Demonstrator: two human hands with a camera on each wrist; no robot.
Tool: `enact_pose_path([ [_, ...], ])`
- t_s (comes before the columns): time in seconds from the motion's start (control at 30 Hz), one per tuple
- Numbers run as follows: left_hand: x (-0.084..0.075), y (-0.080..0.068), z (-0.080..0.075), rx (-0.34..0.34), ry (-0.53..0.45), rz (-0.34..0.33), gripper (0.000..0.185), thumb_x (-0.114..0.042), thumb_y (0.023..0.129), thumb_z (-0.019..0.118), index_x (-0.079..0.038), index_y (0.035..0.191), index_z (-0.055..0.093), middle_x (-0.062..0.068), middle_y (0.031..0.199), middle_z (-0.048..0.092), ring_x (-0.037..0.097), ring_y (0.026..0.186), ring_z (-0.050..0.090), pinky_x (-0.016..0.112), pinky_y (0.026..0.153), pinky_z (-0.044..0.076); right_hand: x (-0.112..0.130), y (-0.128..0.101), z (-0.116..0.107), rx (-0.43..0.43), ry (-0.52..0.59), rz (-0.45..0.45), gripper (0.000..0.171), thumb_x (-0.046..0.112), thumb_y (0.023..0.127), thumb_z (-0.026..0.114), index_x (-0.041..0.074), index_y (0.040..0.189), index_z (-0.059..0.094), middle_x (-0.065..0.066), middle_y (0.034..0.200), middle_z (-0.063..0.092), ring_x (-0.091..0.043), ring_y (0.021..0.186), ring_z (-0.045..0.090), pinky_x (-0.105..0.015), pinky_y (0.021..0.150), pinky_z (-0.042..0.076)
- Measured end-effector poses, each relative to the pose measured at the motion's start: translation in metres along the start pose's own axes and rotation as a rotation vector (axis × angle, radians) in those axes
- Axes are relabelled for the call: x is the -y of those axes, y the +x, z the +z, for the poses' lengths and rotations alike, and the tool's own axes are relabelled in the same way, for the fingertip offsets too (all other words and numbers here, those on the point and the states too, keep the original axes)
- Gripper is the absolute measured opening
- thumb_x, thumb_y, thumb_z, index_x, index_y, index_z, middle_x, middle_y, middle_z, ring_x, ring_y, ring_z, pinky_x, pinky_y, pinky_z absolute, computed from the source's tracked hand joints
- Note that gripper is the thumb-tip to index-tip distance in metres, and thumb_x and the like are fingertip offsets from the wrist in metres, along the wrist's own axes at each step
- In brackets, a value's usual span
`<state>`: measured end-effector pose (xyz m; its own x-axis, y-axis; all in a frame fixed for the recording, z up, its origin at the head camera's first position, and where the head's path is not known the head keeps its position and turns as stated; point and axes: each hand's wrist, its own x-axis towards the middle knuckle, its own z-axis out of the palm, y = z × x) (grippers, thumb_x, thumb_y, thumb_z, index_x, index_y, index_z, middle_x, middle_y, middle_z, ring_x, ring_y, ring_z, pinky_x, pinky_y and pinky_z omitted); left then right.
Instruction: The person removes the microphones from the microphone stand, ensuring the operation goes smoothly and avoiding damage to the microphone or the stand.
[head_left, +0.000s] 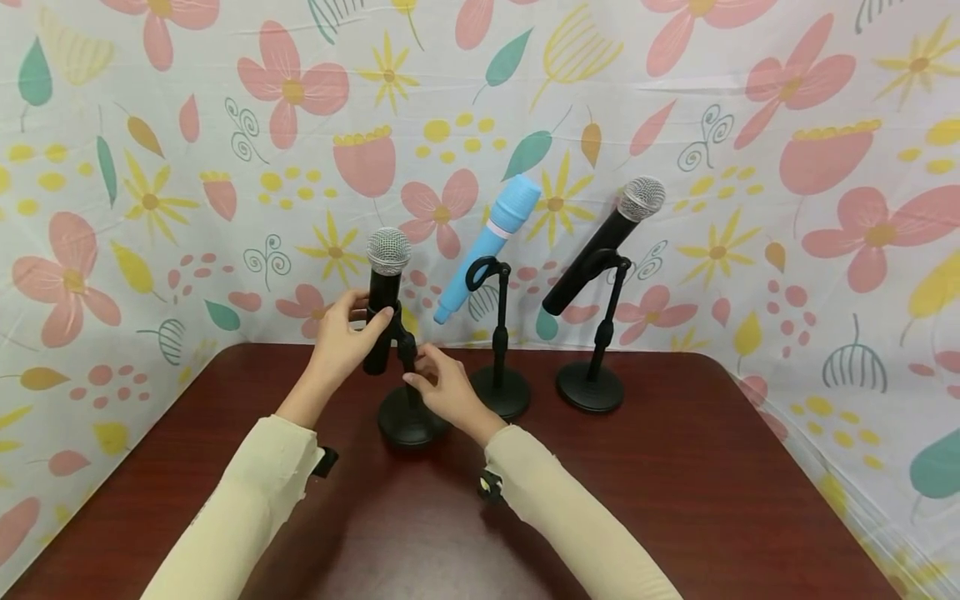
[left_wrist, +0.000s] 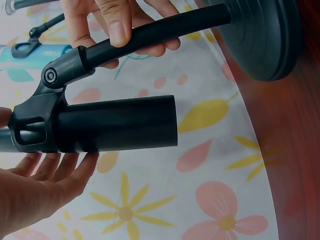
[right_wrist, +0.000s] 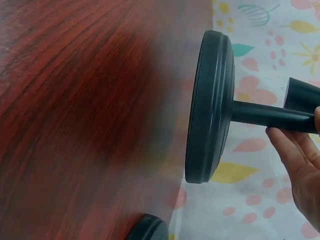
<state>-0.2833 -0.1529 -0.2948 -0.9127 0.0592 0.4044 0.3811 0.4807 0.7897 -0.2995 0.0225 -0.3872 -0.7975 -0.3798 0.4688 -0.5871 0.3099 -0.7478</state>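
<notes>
Black handheld microphone (head_left: pixel 381 290) with silver grille (head_left: pixel 389 251), encircled by the clip (left_wrist: pixel 35 125) of a desk stand (head_left: pixel 411 423).
Left hand (head_left: pixel 343 337): fingers curled round the microphone beside the clip. Right hand (head_left: pixel 450 387): thumb and fingers pinching the desk stand's pole (left_wrist: pixel 195 24). Microphone near upright, left of the desk stand's pole. Right of the desk stand: 1 light-blue microphone (head_left: pixel 480 254), tilted; farther right, 1 second black microphone (head_left: pixel 588 265), also tilted.

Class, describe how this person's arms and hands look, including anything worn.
The left sleeve and right sleeve are plain cream. A small black piece shows by the left cuff, and a second black piece by the right cuff. The left hand and right hand wear no gloves.
</notes>
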Motion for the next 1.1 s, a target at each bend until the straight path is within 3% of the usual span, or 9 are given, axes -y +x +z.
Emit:
enact_pose_path([
  [0.37,-0.005,-0.002,0.006,-0.038,-0.073,0.020,0.049,-0.033,0.090,0.068,-0.003,0.127,0.054,0.015,0.117,0.057,0.028,0.111,0.053,0.043,0.098,0.045,-0.002,-0.009,-0.005,0.016,0.050,-0.031,0.022,0.009,0.093,0.063,0.009,0.114,0.057,-0.005,0.088,0.067,-0.016,0.082,0.066,-0.030,0.075,0.052],
  [0.83,-0.012,-0.003,0.006,-0.058,-0.051,0.043,0.043,-0.029,0.089,0.070,-0.001,0.119,0.055,0.016,0.109,0.058,0.028,0.104,0.056,0.044,0.095,0.047,0.000,-0.011,-0.008,0.017,0.074,-0.043,0.021,0.010,0.094,0.063,0.010,0.114,0.057,-0.006,0.089,0.068,-0.020,0.083,0.066,-0.032,0.075,0.052],
  [1.1,-0.013,-0.005,0.008,-0.049,-0.040,0.067,0.040,-0.025,0.088,0.071,-0.001,0.116,0.053,0.017,0.105,0.060,0.029,0.099,0.059,0.044,0.090,0.050,-0.003,-0.014,-0.009,0.011,0.022,-0.052,0.020,0.008,0.093,0.063,0.008,0.112,0.056,-0.005,0.089,0.067,-0.018,0.084,0.065,-0.031,0.078,0.052],
])
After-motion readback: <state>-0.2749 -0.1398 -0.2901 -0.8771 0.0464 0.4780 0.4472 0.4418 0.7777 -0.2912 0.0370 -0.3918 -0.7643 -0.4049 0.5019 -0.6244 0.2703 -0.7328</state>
